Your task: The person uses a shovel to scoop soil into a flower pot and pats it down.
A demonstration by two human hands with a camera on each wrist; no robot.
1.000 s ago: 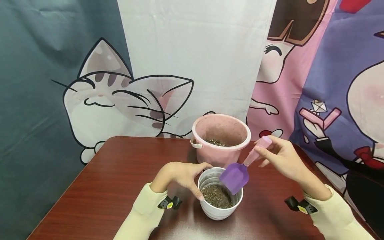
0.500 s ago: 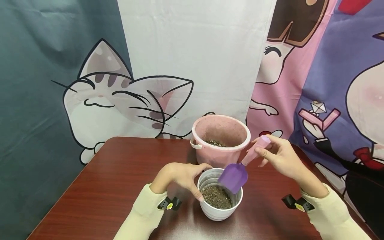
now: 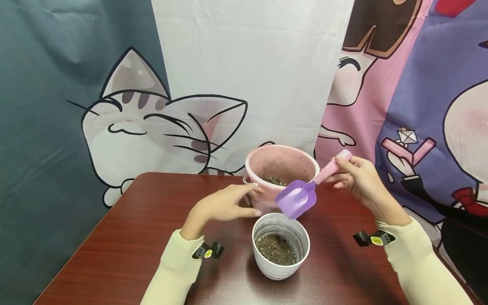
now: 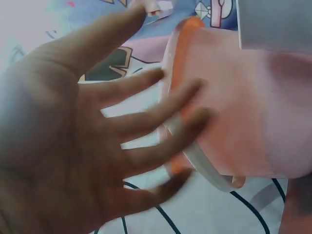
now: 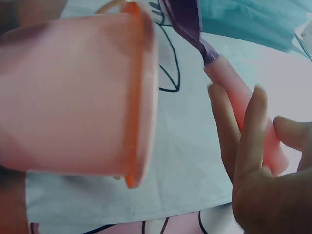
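My right hand (image 3: 360, 180) grips the pink handle of a small shovel (image 3: 297, 198), its purple blade tilted down to the left in front of the bucket. In the right wrist view, fingers and thumb wrap that handle (image 5: 234, 92). A white pot (image 3: 280, 271) with soil (image 3: 276, 250) in its bottom stands upright on the table below the blade. Fingers spread, my left hand (image 3: 225, 203) is raised just behind and left of the pot, near the pink bucket (image 3: 267, 197). The left wrist view shows an empty palm (image 4: 53, 126) beside the bucket's white handle (image 4: 209, 170).
The bucket holds some soil (image 3: 274, 181) and stands behind the pot, toward the table's back edge. The brown table (image 3: 152, 237) extends left and right of the pot. A cartoon-printed cloth (image 3: 248, 63) hangs behind.
My left hand has let go of the pot's rim and moved up toward the bucket. The shovel in my right hand has risen out of the pot's opening.
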